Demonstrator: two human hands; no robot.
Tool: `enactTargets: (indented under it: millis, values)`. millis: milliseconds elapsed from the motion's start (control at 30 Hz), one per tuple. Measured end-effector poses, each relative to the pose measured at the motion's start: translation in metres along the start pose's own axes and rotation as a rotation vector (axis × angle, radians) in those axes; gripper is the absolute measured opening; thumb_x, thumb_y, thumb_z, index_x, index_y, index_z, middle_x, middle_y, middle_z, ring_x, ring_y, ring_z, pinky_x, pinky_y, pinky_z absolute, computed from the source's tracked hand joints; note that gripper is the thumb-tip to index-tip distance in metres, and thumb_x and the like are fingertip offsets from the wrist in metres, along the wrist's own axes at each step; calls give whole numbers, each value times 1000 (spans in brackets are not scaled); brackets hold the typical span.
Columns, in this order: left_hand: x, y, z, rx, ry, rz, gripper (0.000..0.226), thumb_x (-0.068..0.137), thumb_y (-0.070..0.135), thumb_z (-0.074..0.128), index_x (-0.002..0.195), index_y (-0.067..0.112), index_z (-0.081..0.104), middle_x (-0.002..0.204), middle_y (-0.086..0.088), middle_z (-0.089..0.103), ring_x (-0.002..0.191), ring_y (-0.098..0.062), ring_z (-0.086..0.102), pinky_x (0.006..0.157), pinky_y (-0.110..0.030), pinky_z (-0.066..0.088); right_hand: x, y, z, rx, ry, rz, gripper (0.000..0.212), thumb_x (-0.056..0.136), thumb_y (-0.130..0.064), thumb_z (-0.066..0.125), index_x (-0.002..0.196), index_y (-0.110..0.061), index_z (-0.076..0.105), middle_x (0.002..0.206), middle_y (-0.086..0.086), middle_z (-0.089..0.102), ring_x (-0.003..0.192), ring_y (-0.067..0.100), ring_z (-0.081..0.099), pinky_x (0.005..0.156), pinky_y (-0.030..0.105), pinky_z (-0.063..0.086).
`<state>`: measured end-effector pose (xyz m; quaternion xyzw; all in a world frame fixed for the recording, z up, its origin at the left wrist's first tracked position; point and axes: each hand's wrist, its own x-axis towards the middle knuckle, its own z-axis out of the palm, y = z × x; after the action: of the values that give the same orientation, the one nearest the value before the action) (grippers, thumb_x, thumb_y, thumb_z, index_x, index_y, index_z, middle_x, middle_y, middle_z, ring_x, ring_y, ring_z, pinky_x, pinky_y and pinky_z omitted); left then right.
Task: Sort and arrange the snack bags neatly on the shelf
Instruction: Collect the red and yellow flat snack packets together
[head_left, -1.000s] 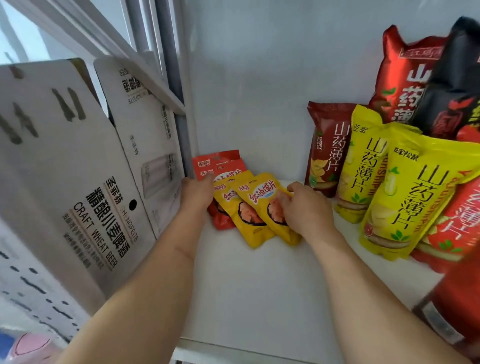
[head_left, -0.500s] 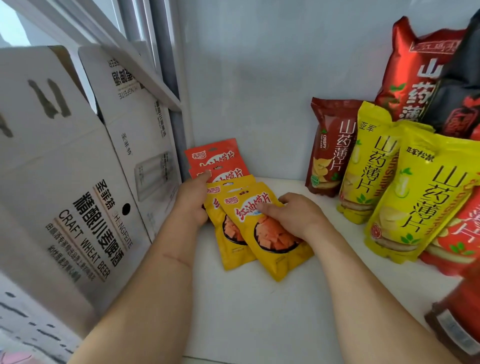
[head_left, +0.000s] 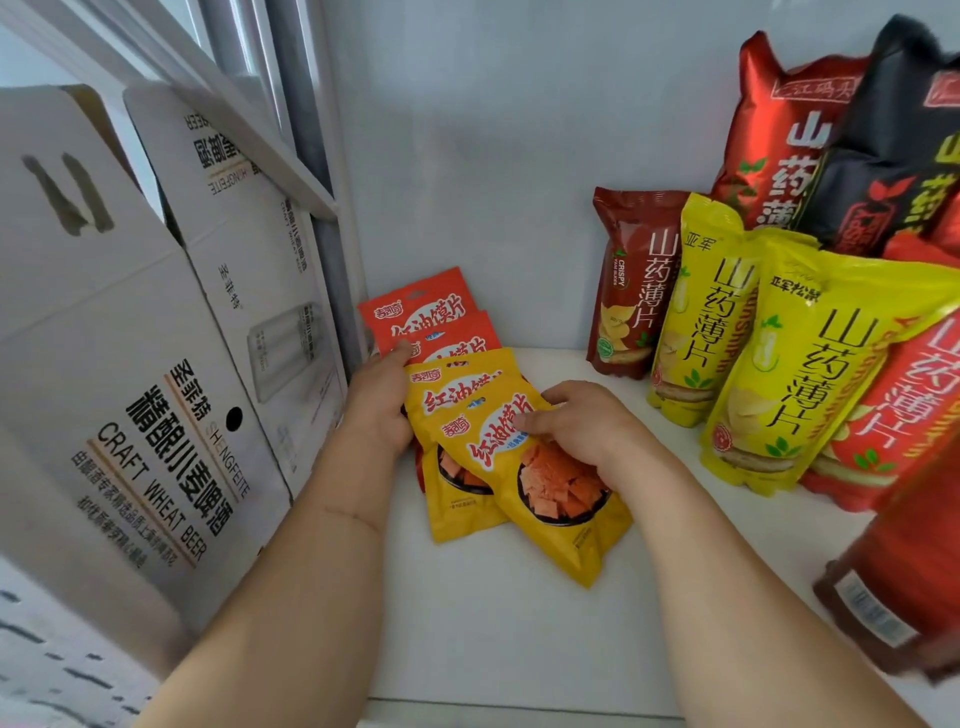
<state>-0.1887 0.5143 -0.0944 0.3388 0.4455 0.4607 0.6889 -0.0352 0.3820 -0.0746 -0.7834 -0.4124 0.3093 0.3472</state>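
Snack bags (head_left: 519, 467), two yellow over two red (head_left: 426, 317), fanned at back-left of shelf (head_left: 493, 623), left hand (head_left: 379, 405) gripping stack's edge, right hand (head_left: 582, 431) pinching top yellow bag; slick overlap likely to slide apart if tugged, nudging tall bags (head_left: 779, 374) over.

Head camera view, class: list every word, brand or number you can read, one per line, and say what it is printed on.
"CRAFT WHEAT BEER": cardboard box.
"SHENGFEITE": same box.
"CRISPY": dark red bag.
"山药薄片": dark red bag and tall yellow bags.
"红油馍片": small yellow packets under the right hand, small red packets by the left hand.
Fine print and the lower-right label: too blurred.
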Motion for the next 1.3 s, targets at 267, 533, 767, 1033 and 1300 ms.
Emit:
enactTargets:
  millis: [267, 533, 767, 1033, 1300]
  values:
    - [-7, -7, 5, -54, -43, 22, 15, 100, 26, 60, 110, 16, 64, 99, -9, 77, 83, -25, 76, 79, -46, 61, -15, 15, -4, 120, 100, 113, 45, 77, -34, 82, 112, -9, 70, 106, 9, 73, 89, 23, 68, 75, 30, 53]
    - [-23, -6, 5, 8, -68, 32, 11, 101, 29, 58, 99, 20, 65, 99, -8, 76, 88, -27, 74, 81, -46, 60, -44, 33, -14, 296, 166, 171, 39, 72, -33, 86, 97, -10, 68, 101, 10, 73, 92, 28, 70, 89, 46, 57]
    - [-58, -8, -2, 113, -99, 65, 15, 101, 32, 57, 94, 20, 64, 95, -5, 76, 80, -22, 74, 77, -40, 60, -82, 55, -24, 484, 158, 182, 16, 81, -22, 79, 89, -10, 71, 90, 11, 76, 84, 31, 73, 86, 54, 57]
    - [-139, -27, -16, 189, -123, 54, 17, 101, 34, 57, 94, 19, 63, 92, -4, 75, 83, -24, 74, 78, -42, 60, -146, 88, -32, 547, 206, 152, 24, 81, -36, 78, 97, -18, 75, 96, 5, 76, 88, 29, 72, 86, 49, 57]
    - [-242, -52, -40, 215, -131, 70, 17, 100, 34, 59, 99, 18, 63, 86, -3, 75, 77, -24, 74, 73, -41, 60, -249, 134, -40, 607, 233, 110, 18, 84, -32, 76, 98, -20, 75, 95, 1, 77, 87, 22, 73, 82, 39, 58]
